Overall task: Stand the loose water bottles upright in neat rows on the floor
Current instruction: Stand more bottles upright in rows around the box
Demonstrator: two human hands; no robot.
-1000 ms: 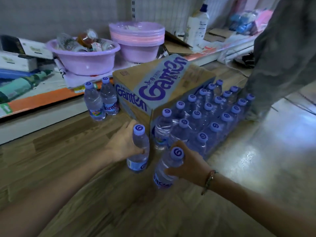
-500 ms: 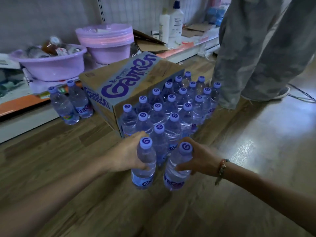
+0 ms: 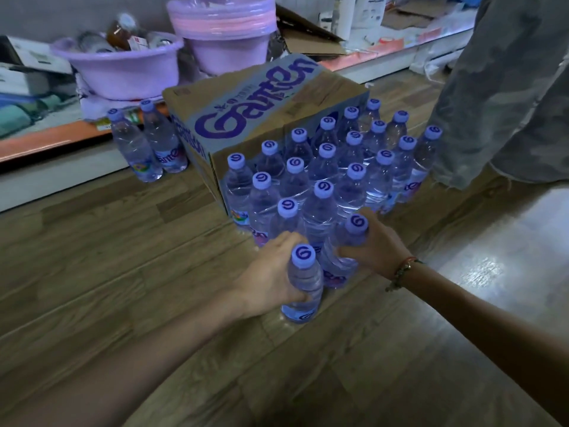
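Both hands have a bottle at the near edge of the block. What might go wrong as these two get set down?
1. The left hand holds its clear purple-capped water bottle apart from the block of standing bottles; it could end up out of row.
2. The right hand presses its clear bottle close against the neighbours, so a nudge could topple some.
3. A bystander's grey trouser legs stand beside the far rows.

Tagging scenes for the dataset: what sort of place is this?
Likely a small shop or its stockroom: a low display shelf with price tags, stacked wash basins for sale, and a water carton unpacked on the floor.
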